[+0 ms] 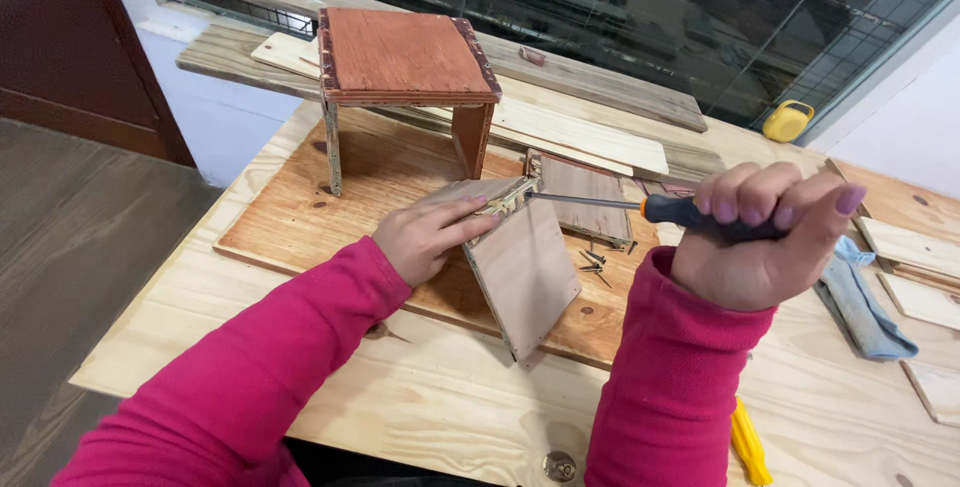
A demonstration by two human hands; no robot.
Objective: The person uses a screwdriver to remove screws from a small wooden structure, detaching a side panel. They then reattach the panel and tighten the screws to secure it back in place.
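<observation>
I see the right hand (765, 237) clenched around a screwdriver (640, 209), its tip seemingly touching the plywood panel's (520, 267) far edge. The left hand (425, 237) lies flat (fingers released) just left of the tip.

Bright, even daylight over the pale pine worktable (440, 397), soft short shadows beneath the small reddish plywood stool (405, 72), faint reflections streaking the dark window glass (600, 7), sharp focus centrally, wide-angle stretching near edges, no glare.

The left hand (425, 237) is lying flat, fingers pointing toward three o'clock, while the right hand (765, 237) is curling in a closed grip (thumb side up), forearm rising from six o'clock.
</observation>
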